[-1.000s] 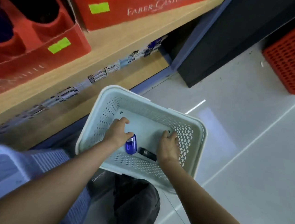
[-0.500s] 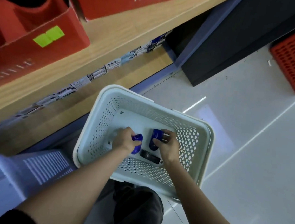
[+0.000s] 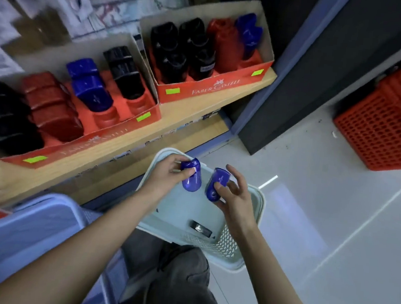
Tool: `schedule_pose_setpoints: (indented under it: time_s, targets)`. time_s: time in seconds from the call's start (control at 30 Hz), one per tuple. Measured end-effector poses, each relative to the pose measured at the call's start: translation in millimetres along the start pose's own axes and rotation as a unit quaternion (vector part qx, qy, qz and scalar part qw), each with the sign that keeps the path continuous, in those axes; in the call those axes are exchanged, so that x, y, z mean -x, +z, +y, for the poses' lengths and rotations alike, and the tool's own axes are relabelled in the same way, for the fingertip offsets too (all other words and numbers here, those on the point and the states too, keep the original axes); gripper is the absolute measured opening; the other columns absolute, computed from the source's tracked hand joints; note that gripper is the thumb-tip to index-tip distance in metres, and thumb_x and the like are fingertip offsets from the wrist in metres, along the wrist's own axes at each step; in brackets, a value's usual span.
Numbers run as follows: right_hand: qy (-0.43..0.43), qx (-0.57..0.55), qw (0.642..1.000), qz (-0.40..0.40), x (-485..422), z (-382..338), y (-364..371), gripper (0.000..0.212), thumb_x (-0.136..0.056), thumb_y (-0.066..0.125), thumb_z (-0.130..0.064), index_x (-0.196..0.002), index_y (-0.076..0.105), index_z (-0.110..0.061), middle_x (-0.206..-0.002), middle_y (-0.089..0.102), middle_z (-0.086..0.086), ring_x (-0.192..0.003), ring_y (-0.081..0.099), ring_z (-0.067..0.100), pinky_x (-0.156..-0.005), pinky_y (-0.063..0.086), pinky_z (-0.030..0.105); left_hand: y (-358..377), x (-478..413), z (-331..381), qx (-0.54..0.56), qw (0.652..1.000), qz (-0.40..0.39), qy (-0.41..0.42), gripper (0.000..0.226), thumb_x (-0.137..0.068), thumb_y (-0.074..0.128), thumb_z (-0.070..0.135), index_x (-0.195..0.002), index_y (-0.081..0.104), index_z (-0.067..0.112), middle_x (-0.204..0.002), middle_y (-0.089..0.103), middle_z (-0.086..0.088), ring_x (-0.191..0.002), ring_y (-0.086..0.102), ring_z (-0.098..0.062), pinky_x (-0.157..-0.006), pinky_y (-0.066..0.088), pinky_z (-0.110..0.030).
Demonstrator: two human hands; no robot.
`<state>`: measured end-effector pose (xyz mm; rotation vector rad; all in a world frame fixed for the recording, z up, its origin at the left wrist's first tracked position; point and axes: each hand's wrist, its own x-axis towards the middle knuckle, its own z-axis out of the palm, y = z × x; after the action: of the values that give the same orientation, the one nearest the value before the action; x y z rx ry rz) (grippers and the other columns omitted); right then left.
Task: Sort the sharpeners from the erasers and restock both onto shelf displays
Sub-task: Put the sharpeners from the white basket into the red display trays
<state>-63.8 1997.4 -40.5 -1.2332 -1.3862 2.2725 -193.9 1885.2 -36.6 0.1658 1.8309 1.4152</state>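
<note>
slippage is the main risk: the right hand (image 3: 235, 198) pinches a blue sharpener (image 3: 216, 184) between thumb and a fingertip, its other fingers splayed, so a jolt could drop it into the white basket (image 3: 246, 253) or onto the floor (image 3: 310, 210). the left hand (image 3: 168, 175) grips a second blue sharpener (image 3: 191, 175) more fully, above the basket's far edge. a wrong colour column is the other likely slip. near the basket's near edge lies one small black item (image 3: 201, 226), kind unclear. on the shelf (image 3: 147, 135), the left display box (image 3: 103, 141) and right display box (image 3: 212, 89) hold black, red and blue sharpeners in columns; the left one shows empty cups at its front edge.
</note>
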Motion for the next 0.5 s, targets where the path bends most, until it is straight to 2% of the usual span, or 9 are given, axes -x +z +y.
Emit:
schedule_pose_setpoints:
  time_s: [0.07, 0.13, 0.23, 0.43, 0.5]
  targets:
    - [-0.037, 0.038, 0.998, -0.027, 13, -23, 9, 0.039, -0.082, 0.068, -0.005, -0.113, 0.06, -0.027, -0.107, 0.066, 0.007, -0.086, 0.064, 0.017, -0.073, 0.053, 0.03, -6, 20, 24, -0.004, 1.0, 0.003, 0.029, 0.027, -0.086, 0.066, 0.007, -0.111, 0.057, 0.012, -0.106, 0.064, -0.004, -0.095, 0.059, -0.016, -0.075, 0.048, -0.015]
    - [-0.076, 0.067, 0.994, -0.043, 24, -46, 21, 0.036, -0.08, 0.071, -0.005, -0.107, 0.063, -0.028, -0.105, 0.068, 0.005, -0.087, 0.065, 0.017, -0.069, 0.053, 0.025, -16, 41, 44, -0.009, 0.997, 0.006, 0.07, 0.023, -0.086, 0.066, 0.012, -0.107, 0.058, 0.02, -0.105, 0.064, 0.005, -0.097, 0.06, -0.012, -0.076, 0.048, -0.013]
    - [-0.13, 0.093, 0.985, -0.069, 35, -82, 42, 0.036, -0.077, 0.073, -0.003, -0.104, 0.061, -0.024, -0.102, 0.07, 0.001, -0.089, 0.065, 0.017, -0.073, 0.053, 0.026, -34, 69, 71, -0.027, 0.988, 0.027, 0.152, 0.021, -0.087, 0.065, 0.015, -0.102, 0.056, 0.027, -0.104, 0.064, 0.013, -0.098, 0.06, -0.004, -0.084, 0.047, -0.015]
    - [-0.225, 0.125, 0.951, -0.17, 42, -140, 110, 0.036, -0.077, 0.07, 0.008, -0.101, 0.055, -0.015, -0.098, 0.067, 0.006, -0.094, 0.064, 0.018, -0.082, 0.052, 0.031, -67, 113, 106, 0.008, 0.967, 0.101, 0.233, 0.028, -0.085, 0.063, 0.002, -0.098, 0.055, 0.026, -0.099, 0.066, 0.006, -0.086, 0.064, -0.002, -0.077, 0.049, -0.017]
    - [-0.251, 0.146, 0.939, -0.185, 42, -147, 134, 0.038, -0.075, 0.071, 0.008, -0.097, 0.054, -0.018, -0.096, 0.066, 0.003, -0.09, 0.064, 0.009, -0.078, 0.05, 0.023, -79, 126, 106, 0.037, 0.959, 0.146, 0.241, 0.029, -0.084, 0.063, -0.001, -0.097, 0.055, 0.024, -0.096, 0.066, 0.009, -0.082, 0.065, 0.001, -0.071, 0.049, -0.013]
